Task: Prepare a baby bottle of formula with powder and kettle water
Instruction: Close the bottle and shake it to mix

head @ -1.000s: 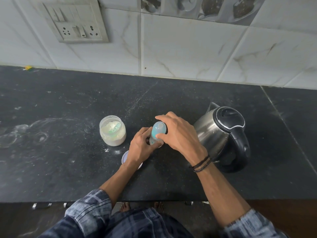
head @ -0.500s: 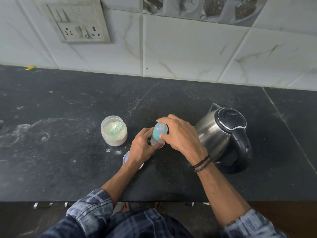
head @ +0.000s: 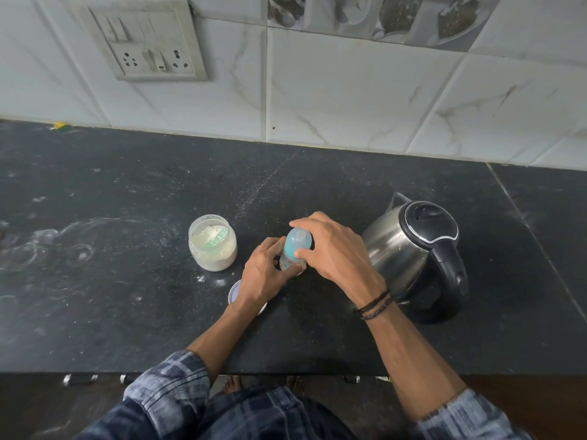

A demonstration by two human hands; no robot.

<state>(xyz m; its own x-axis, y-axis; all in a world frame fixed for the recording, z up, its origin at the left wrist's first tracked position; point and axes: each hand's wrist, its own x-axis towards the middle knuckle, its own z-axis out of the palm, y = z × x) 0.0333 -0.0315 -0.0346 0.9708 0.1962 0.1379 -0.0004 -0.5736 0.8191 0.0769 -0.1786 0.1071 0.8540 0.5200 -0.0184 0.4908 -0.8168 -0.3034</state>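
Observation:
A small baby bottle [head: 293, 247] with a blue collar and clear cap stands upright on the black counter [head: 127, 312]. My left hand [head: 262, 274] wraps its lower body. My right hand [head: 333, 249] grips the cap and collar from above. To the left stands an open jar of white powder [head: 212, 246] with a green scoop inside. A steel kettle [head: 416, 255] with a black lid and handle sits right of my right hand, lid shut.
The jar's round lid [head: 235, 296] lies flat on the counter, partly under my left wrist. Spilled powder dusts the counter near the jar. A switch and socket panel [head: 146, 39] is on the tiled wall. The counter's front edge runs just below my forearms.
Both hands stay on the bottle. My right hand's fingers have shifted slightly around the cap. The bottle, jar and kettle have not moved.

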